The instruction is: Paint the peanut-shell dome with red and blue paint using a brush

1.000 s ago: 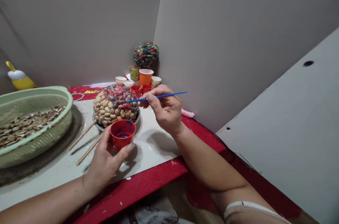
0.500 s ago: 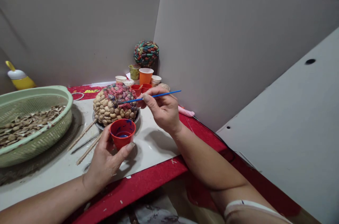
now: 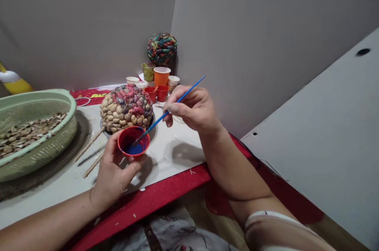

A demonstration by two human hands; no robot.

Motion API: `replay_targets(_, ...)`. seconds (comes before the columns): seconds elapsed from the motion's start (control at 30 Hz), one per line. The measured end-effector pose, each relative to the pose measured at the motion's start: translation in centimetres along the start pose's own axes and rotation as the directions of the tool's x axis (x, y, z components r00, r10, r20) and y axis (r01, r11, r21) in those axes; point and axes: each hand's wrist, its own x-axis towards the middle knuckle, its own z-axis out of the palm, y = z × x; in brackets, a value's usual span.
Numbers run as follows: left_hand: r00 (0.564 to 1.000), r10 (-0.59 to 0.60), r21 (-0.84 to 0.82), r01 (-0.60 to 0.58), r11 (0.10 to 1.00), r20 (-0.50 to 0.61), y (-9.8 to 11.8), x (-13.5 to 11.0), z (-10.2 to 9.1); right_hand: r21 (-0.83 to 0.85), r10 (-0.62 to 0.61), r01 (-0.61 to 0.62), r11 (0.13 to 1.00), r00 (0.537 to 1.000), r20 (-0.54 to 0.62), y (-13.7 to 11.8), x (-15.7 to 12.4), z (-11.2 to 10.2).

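Observation:
My left hand (image 3: 114, 174) is wrapped round a red cup (image 3: 134, 157), tilted toward me, with blue paint (image 3: 135, 148) inside. Between the thumb and fingers of my right hand (image 3: 192, 108) is a thin blue paintbrush (image 3: 177, 100). Its bristle end dips inside the cup, near the paint. Just behind the cup, a ball covered in peanut shells (image 3: 118, 114) rests in a dark bowl. Pink and some dark blue paint colours its top and right side; the left and lower shells are bare tan.
A green basket (image 3: 66, 118) of shells stands at left. Two shell-textured sticks (image 3: 89, 146) lie before the ball. Behind are red cups (image 3: 162, 93), an orange cup (image 3: 161, 78), paper cups (image 3: 174, 80) and a multicoloured ball (image 3: 162, 48). Grey walls (image 3: 251, 25) close in behind and right.
My right hand has drawn the paintbrush back from the ball and put its tip into the cup. My left hand has tipped the cup toward me. The view has shifted slightly.

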Motion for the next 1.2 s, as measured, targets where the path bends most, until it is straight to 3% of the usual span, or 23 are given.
replay_targets(0.13, 0.999, 0.043, 0.02, -0.042, 0.999, -0.005, 0.2, 0.0, 0.1, -0.101, 0.057, -0.04, 0.994, 0.985, 0.165, -0.7, -0.5, 0.1)
replay_targets(0.23, 0.997, 0.08, 0.03, -0.08, 0.996, 0.004, 0.3, 0.0, 0.2, -0.276, -0.031, 0.105, 0.955, 0.965, 0.261, -0.5, -0.9, 0.6)
replay_targets(0.33, 0.995, 0.095, 0.041, -0.095, 0.995, 0.02, 0.2, -0.1, 0.2, -0.437, -0.099, 0.275, 0.856, 0.918, 0.384, -0.2, -1.1, 1.0)
replay_targets(0.47, 0.996, 0.081, 0.054, -0.082, 0.995, 0.023, 0.1, -0.1, 0.1, -0.468, -0.121, 0.339, 0.816, 0.892, 0.436, -0.2, -1.2, 1.2)
replay_targets(0.63, 0.998, 0.054, 0.039, -0.054, 0.998, 0.021, 0.0, -0.2, 0.0, -0.379, -0.153, 0.256, 0.889, 0.947, 0.282, -0.6, -1.1, 1.2)
replay_targets(0.77, 0.998, 0.053, 0.012, -0.053, 0.999, 0.03, 0.2, -0.1, 0.1, -0.15, 0.013, 0.016, 0.989, 0.982, 0.189, 0.0, -1.0, 1.4)
replay_targets(0.9, 0.998, 0.056, 0.016, -0.057, 0.998, 0.013, 0.0, -0.1, 0.0, 0.049, 0.136, -0.142, 0.989, 0.984, 0.111, 1.1, -0.4, 1.4)
replay_targets(1.0, 0.999, 0.047, 0.006, -0.047, 0.999, -0.022, -0.1, -0.2, -0.1, 0.14, 0.09, -0.075, 0.987, 0.991, -0.099, 1.8, 0.2, 1.3)
replay_targets(1.1, 0.999, 0.026, -0.016, -0.027, 1.0, -0.031, -0.1, -0.2, -0.1, 0.157, 0.017, 0.037, 0.987, 0.945, -0.327, 2.3, 0.7, 1.4)
replay_targets(1.2, 1.0, 0.01, -0.018, -0.011, 1.0, -0.027, 0.1, 0.0, 0.0, 0.112, -0.027, 0.083, 0.99, 0.901, -0.433, 2.5, 0.8, 1.9)
